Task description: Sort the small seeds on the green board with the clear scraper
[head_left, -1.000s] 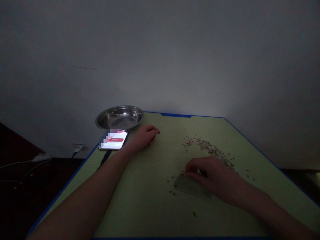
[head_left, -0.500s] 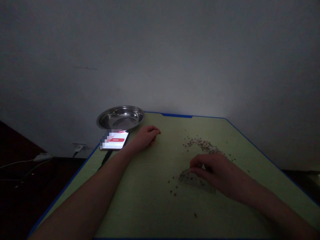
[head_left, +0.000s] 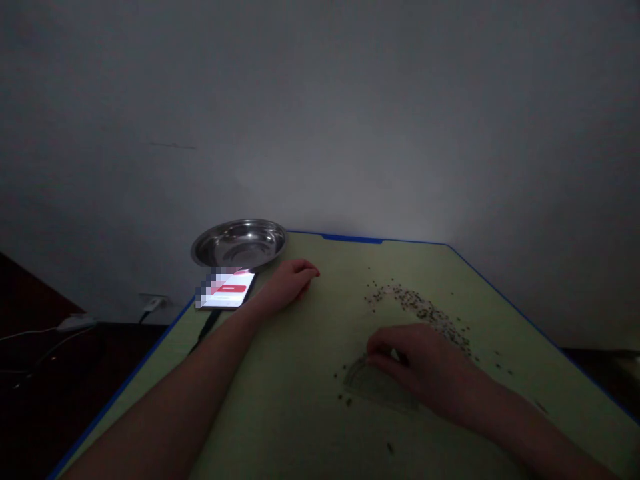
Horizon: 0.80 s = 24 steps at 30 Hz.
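In dim light my right hand rests on a green table, its fingers pinched on the top edge of a clear half-round plastic piece that lies flat on the table. A trail of small dark seeds runs just beyond that hand, with a few loose seeds around the plastic piece. My left hand lies farther back with its fingers loosely curled on the table, holding nothing I can see, beside a lit phone.
A shallow steel bowl sits at the table's back left corner, behind the phone. A cable runs from the phone off the left edge. A wall socket and wires are on the dark floor to the left. A pale wall stands close behind.
My right hand has slid the plastic piece slightly leftward and nearer to me on the table. My left hand has stayed where it was. The camera tilted up a little.
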{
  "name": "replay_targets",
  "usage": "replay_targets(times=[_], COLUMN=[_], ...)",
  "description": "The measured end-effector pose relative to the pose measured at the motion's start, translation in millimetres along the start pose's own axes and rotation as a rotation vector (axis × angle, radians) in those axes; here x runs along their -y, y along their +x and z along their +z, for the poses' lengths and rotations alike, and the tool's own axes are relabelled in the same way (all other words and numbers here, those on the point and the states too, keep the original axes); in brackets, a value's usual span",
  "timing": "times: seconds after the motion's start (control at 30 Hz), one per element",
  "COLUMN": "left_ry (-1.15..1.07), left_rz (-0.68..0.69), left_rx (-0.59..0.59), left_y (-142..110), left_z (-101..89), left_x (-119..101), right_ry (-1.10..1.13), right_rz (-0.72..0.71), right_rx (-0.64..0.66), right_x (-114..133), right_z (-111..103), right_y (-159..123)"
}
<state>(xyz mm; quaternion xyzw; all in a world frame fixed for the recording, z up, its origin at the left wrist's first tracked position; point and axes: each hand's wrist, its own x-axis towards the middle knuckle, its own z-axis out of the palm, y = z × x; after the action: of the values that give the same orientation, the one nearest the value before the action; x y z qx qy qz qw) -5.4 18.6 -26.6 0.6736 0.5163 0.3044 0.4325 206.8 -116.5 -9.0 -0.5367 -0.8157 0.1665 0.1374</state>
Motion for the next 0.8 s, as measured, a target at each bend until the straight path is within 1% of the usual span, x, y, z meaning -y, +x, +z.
replay_targets(times=[0.17, 0.27, 0.33, 0.5, 0.7, 0.8], left_ry=[-0.008, -0.021, -0.014, 0.012, 0.004, -0.002], left_rz=[0.02, 0.025, 0.027, 0.017, 0.02, 0.026], left_rx=[0.008, 0.011, 0.013, 0.008, 0.013, 0.019], left_y=[0, 0, 0, 2, 3, 4], left_z=[0.0, 0.1, 0.0, -0.7, -0.1, 0.3], left_x=[1, 1, 1, 2, 3, 4], right_ry=[-0.117, -0.114, -0.076, 0.017, 0.047, 0.06], right_rz=[0.087, 0.103, 0.099, 0.074, 0.05, 0.04], right_rx=[-0.083, -0.109, -0.096, 0.0, 0.027, 0.064], right_x=[-16, -23, -21, -7, -2, 1], right_z=[-7, -12, -13, -8, -8, -8], right_y=[-2, -6, -7, -7, -11, -15])
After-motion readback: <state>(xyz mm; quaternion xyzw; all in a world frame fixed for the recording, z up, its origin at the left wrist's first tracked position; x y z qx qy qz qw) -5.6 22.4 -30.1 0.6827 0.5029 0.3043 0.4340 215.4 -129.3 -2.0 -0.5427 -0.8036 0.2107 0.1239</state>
